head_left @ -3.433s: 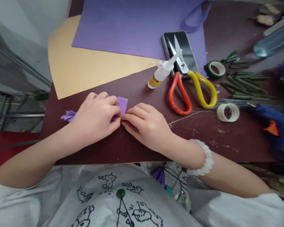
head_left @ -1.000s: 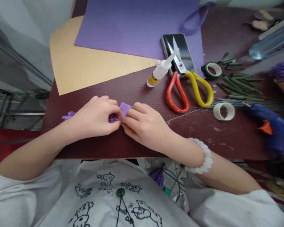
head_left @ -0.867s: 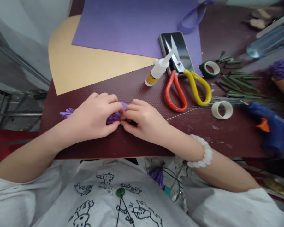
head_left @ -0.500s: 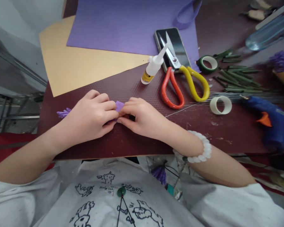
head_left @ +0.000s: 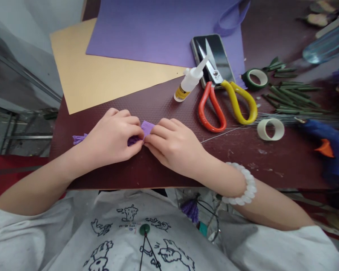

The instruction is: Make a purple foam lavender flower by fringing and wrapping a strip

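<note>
A fringed purple strip [head_left: 147, 127] runs between my two hands, low over the table near its front edge. Its cut fringe [head_left: 79, 139] sticks out left of my left wrist. My left hand [head_left: 114, 135] is closed around the strip, with fingertips and thumb pinching near the middle. Beside it, my right hand [head_left: 173, 145] pinches the strip's right part, the fingertips almost touching those of the left. Much of the strip is hidden under the fingers. A small white glue bottle [head_left: 188, 83] with a yellow label stands beyond the right hand.
Scissors [head_left: 214, 75] with red and yellow handles lie partly on a phone [head_left: 223, 56]. Behind are a purple sheet [head_left: 147, 30] and a tan sheet [head_left: 101, 82]. To the right are green tape [head_left: 255, 78], green stems [head_left: 293, 94], a pale tape roll [head_left: 270, 129] and a blue glue gun [head_left: 327, 139].
My right hand has turned, its fingers now folded more over the strip. The left fingers have lifted slightly, showing more purple beneath. The whole view has shifted a little.
</note>
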Motion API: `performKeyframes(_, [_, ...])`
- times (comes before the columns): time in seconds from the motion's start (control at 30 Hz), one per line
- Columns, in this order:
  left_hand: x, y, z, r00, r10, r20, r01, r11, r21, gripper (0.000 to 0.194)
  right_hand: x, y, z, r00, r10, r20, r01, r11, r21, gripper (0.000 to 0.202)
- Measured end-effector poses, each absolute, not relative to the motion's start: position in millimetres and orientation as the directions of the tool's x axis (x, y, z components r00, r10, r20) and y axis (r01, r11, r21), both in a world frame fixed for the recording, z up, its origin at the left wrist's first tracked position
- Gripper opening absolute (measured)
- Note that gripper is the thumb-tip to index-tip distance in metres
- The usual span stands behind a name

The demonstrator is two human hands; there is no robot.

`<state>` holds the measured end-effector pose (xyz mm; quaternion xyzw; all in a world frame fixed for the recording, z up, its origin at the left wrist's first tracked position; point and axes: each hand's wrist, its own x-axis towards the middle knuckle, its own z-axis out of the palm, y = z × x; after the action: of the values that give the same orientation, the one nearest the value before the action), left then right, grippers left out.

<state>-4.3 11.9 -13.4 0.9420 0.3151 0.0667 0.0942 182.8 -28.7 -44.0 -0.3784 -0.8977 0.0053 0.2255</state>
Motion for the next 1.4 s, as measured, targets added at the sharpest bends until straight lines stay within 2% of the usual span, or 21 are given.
performKeyframes(0.1, [-6.3, 6.9, -12.2, 0.815, 0.567, 0.122, 0.558, -0.824, 0.099, 0.024, 183.2, -22.4, -45.9, -0.559, 0.771, 0.305, 0.625, 0.633, -0.456, 0.017])
performKeyframes(0.17, [-7.7, 4.3, -10.8, 0.829, 0.542, 0.136, 0.541, -0.840, 0.050, 0.023, 182.8, -18.6, -44.9, -0.522, 0.820, 0.235, 0.603, 0.549, -0.579, 0.013])
performKeyframes(0.27, [-7.8, 2.7, -8.8, 0.844, 0.513, 0.157, 0.523, -0.852, -0.030, 0.023, 180.9, -15.6, -41.7, -0.460, 0.876, 0.146, 0.620, 0.434, -0.654, 0.011])
performKeyframes(0.4, [-4.7, 2.9, -8.7, 0.849, 0.492, 0.195, 0.516, -0.850, -0.104, 0.029, 179.6, -17.2, -40.9, -0.425, 0.897, 0.121, 0.638, 0.392, -0.663, 0.010])
performKeyframes(0.47, [-3.9, 3.3, -9.9, 0.848, 0.494, 0.193, 0.516, -0.852, -0.089, 0.029, 180.2, -20.3, -42.5, -0.431, 0.887, 0.165, 0.655, 0.433, -0.619, 0.008])
performKeyframes(0.53, [-4.3, 4.3, -11.0, 0.840, 0.510, 0.185, 0.525, -0.850, -0.044, 0.027, 181.0, -24.5, -44.0, -0.459, 0.855, 0.239, 0.690, 0.513, -0.510, 0.011])
performKeyframes(0.67, [-6.0, 8.9, -11.4, 0.800, 0.584, 0.138, 0.572, -0.812, 0.119, 0.022, 180.9, -32.4, -44.8, -0.552, 0.724, 0.413, 0.743, 0.652, -0.150, 0.022])
performKeyframes(0.73, [-6.0, 12.3, -11.1, 0.775, 0.625, 0.095, 0.597, -0.773, 0.213, 0.020, 179.6, -34.7, -44.9, -0.586, 0.656, 0.475, 0.740, 0.672, -0.016, 0.026])
performKeyframes(0.8, [-5.2, 15.4, -11.1, 0.758, 0.650, 0.059, 0.612, -0.739, 0.281, 0.018, 178.2, -35.4, -45.5, -0.607, 0.608, 0.511, 0.729, 0.682, 0.055, 0.027])
performKeyframes(0.87, [-4.0, 17.0, -11.3, 0.755, 0.655, 0.039, 0.614, -0.726, 0.309, 0.019, 177.3, -34.8, -46.2, -0.624, 0.589, 0.514, 0.715, 0.695, 0.072, 0.028])
performKeyframes(0.93, [-3.0, 16.1, -11.3, 0.758, 0.651, 0.042, 0.615, -0.735, 0.287, 0.021, 177.4, -33.4, -46.5, -0.639, 0.602, 0.479, 0.703, 0.710, 0.046, 0.027])
performKeyframes(1.2, [-4.0, 3.1, -12.1, 0.784, 0.606, 0.137, 0.606, -0.794, 0.046, 0.020, 175.9, -27.7, -39.5, -0.581, 0.773, 0.254, 0.772, 0.622, -0.129, 0.025])
performKeyframes(1.3, [-3.0, 2.1, -14.8, 0.791, 0.592, 0.157, 0.601, -0.799, -0.018, 0.022, 175.9, -22.4, -38.3, -0.496, 0.850, 0.178, 0.804, 0.527, -0.274, 0.021])
performKeyframes(1.4, [-0.8, 3.6, -16.1, 0.795, 0.586, 0.156, 0.594, -0.804, -0.013, 0.026, 179.7, -16.4, -40.7, -0.455, 0.882, 0.123, 0.751, 0.454, -0.479, 0.015])
